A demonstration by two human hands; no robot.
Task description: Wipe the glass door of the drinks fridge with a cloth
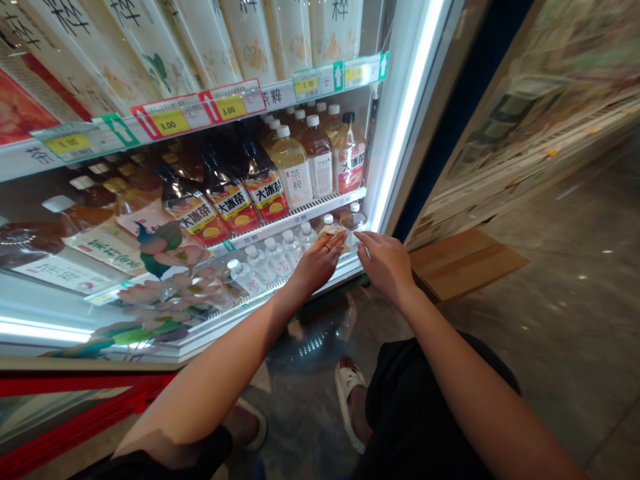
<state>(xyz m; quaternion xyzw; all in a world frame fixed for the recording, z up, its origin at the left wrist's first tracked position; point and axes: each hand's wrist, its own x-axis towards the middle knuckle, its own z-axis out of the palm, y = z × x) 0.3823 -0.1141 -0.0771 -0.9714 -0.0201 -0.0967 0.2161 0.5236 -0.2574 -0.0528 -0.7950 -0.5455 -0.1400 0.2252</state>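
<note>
Well, left hand: fingers pressed together and slightly curled, tips on a small pale packet; whether they pinch it is too small to tell; a ring on one finger.
Right hand: fingers loosely spread, not pinching, tips just beside the packet.
Packet: upper middle of the frame, at the front of the bottom shelf, between both hands.
Beside the packet: small amber bottle behind it, clear water bottles to the left.
Shelf above: 大冰茶 tea bottles, yellow price tags higher up.
Lower right: flattened cardboard box on the stone floor.
</note>
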